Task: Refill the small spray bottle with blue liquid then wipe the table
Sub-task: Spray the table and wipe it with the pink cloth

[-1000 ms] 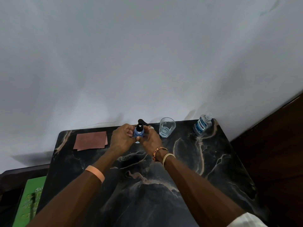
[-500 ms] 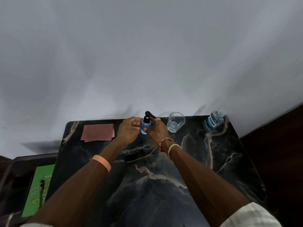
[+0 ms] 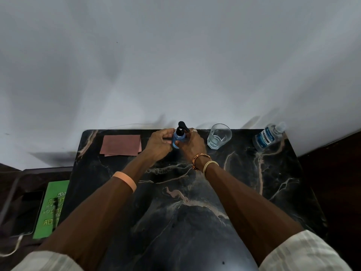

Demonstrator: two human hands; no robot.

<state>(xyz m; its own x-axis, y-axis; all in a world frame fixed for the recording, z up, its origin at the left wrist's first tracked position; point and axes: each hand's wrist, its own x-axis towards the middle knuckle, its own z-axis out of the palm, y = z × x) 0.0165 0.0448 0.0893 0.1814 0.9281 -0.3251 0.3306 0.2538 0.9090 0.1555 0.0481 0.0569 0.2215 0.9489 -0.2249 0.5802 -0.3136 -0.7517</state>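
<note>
A small spray bottle (image 3: pixel 179 138) with blue liquid inside and a black pump top stands at the far edge of the dark marble table (image 3: pixel 195 202). My left hand (image 3: pixel 159 144) grips its left side and my right hand (image 3: pixel 192 144) grips its right side, fingers curled round the body. To the right stands a clear glass (image 3: pixel 218 136) with a little liquid at the bottom. A mouthwash bottle (image 3: pixel 268 138) with a blue label and little visible liquid stands at the far right corner. A folded pinkish cloth (image 3: pixel 121 145) lies flat to the left of my hands.
A white wall rises straight behind the table. Lower on the left, a green card (image 3: pixel 51 208) and a cable lie on a dark surface beside the table. A dark wooden panel (image 3: pixel 336 173) runs along the right side.
The camera view has shifted, so the table sits lower and more to the right in the picture. Both hands stay on the spray bottle in the same spot.
</note>
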